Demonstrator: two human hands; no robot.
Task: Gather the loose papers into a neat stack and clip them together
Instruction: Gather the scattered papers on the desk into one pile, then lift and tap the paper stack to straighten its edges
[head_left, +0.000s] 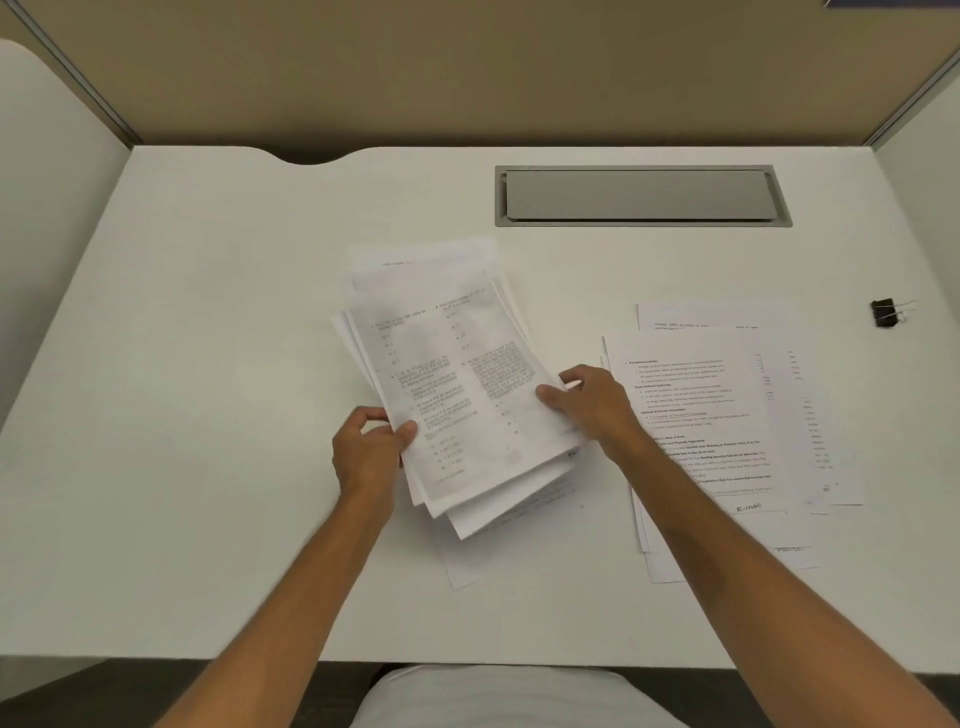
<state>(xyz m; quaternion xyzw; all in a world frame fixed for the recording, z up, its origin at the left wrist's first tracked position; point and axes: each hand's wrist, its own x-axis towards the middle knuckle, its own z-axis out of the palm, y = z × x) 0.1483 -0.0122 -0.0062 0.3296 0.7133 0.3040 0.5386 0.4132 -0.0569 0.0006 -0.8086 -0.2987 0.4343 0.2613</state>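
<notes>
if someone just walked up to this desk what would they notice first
The eye lands first on the uneven bundle of papers at the middle of the white desk, pinched by the left hand at its near-left edge and the right hand at its right edge. Next comes a second spread of sheets lying to the right, with a black binder clip alone near the far right edge.

The white desk (208, 364) carried loose papers (727, 415) at 3 o'clock and a binder clip (884, 313) beyond them.

Held sheets (457, 384) center desk (208, 364); 2nd pile (717, 415) right; clip (885, 313) far right.
</notes>
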